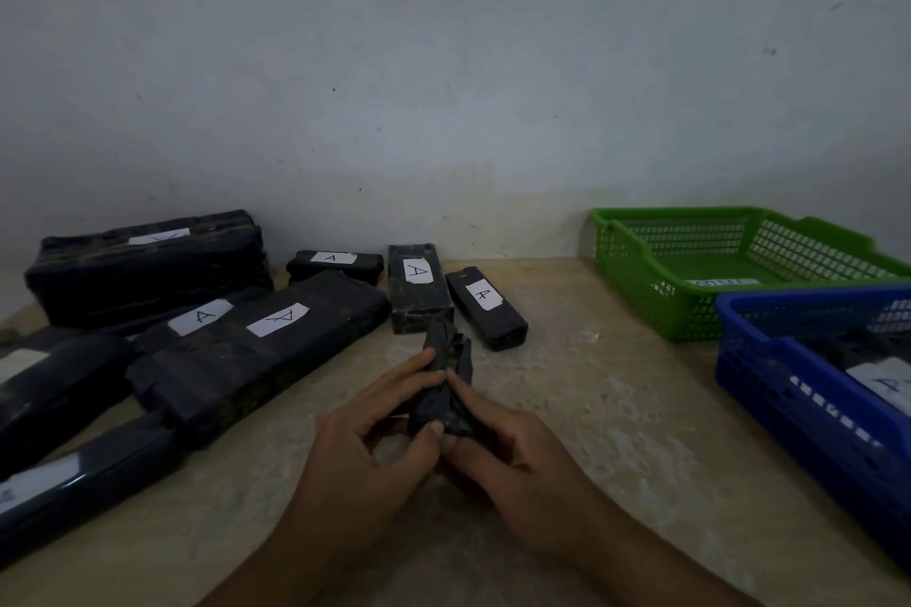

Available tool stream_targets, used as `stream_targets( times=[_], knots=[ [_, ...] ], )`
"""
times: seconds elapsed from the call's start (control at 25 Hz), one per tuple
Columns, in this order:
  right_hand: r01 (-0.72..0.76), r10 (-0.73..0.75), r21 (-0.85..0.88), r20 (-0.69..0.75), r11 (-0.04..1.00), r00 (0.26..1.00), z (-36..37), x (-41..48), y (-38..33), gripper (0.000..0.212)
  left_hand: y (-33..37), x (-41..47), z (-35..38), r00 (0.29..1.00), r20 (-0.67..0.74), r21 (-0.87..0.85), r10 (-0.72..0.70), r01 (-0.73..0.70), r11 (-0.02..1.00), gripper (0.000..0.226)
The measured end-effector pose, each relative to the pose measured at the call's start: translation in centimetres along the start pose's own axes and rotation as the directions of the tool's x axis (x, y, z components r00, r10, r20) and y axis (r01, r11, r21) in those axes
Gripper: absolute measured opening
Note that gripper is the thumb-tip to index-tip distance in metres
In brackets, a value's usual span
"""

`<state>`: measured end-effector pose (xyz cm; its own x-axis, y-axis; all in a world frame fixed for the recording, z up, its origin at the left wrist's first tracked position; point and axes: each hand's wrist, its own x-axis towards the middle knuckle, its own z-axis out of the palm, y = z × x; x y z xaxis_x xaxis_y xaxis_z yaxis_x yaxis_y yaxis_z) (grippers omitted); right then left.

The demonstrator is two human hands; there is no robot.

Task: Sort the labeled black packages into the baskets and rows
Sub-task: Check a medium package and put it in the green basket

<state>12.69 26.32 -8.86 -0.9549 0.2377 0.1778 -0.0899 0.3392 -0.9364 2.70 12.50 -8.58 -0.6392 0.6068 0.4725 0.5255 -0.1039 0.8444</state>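
A small crumpled black package (448, 375) is held up over the middle of the table, its label hidden. My left hand (367, 434) grips its left side, and my right hand (503, 453) pinches its right side and lower end. Several black packages labeled A lie on the left and at the back: a big block (148, 271), a long flat one (256, 350), three small ones (335, 264) (419, 286) (485, 306). At the right stand a green basket (636, 261) and a blue basket (769, 380) with a labeled package inside.
Two long dark packages (59, 389) (84, 483) lie at the near left, one reaching the table's left edge. The wall runs close behind the table. The beige tabletop (616, 409) shows bare between my hands and the baskets.
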Motion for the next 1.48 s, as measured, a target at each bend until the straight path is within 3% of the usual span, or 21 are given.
stream_targets(
  times=[0.44,0.56,0.72,0.8,0.92,1.04,1.16,1.28,1.48],
  knots=[
    [0.062,-0.068,-0.092,-0.057,0.994,0.996,-0.2,-0.2,-0.1,0.066,-0.4,0.0,0.1,1.000,-0.017,-0.171,0.025,-0.028,0.985,0.023],
    [0.084,-0.080,0.036,-0.097,0.996,0.992,-0.6,-0.2,-0.8,0.065,-0.2,0.0,0.3,0.999,-0.016,-0.218,0.048,-0.050,0.975,0.030],
    [0.038,0.038,0.253,-0.287,0.967,0.957,-1.4,0.3,-1.7,0.061,0.0,-0.1,0.1,1.000,0.029,-0.246,-0.005,0.012,0.969,0.050],
    [0.034,0.083,0.326,-0.339,0.945,0.937,-2.2,0.7,-1.7,0.043,-0.4,0.0,-0.3,0.998,0.063,-0.169,0.002,0.009,0.986,0.051],
    [0.085,0.128,0.473,-0.400,0.877,0.908,-3.1,0.9,-1.6,0.024,-1.0,0.3,-1.0,0.989,0.070,0.166,0.130,-0.140,0.976,0.035],
    [0.176,0.092,0.559,-0.418,0.810,0.904,-3.6,1.0,-1.7,0.013,-1.0,0.6,-1.4,0.986,-0.054,0.329,0.160,-0.134,0.935,0.042],
    [0.239,-0.015,0.501,-0.411,0.832,0.911,-3.0,0.8,-1.7,0.023,-0.3,0.3,-1.3,0.974,-0.166,0.348,0.152,-0.086,0.934,0.054],
    [0.245,-0.158,0.236,-0.334,0.940,0.929,-1.8,0.4,-1.0,0.028,0.3,-0.2,-0.3,0.990,-0.091,0.222,0.110,-0.088,0.971,0.055],
    [0.260,-0.256,0.010,-0.137,0.966,0.957,-1.0,0.0,-0.2,0.035,-0.2,-0.6,-0.2,0.997,0.012,0.163,0.079,-0.080,0.983,0.063]
  ],
)
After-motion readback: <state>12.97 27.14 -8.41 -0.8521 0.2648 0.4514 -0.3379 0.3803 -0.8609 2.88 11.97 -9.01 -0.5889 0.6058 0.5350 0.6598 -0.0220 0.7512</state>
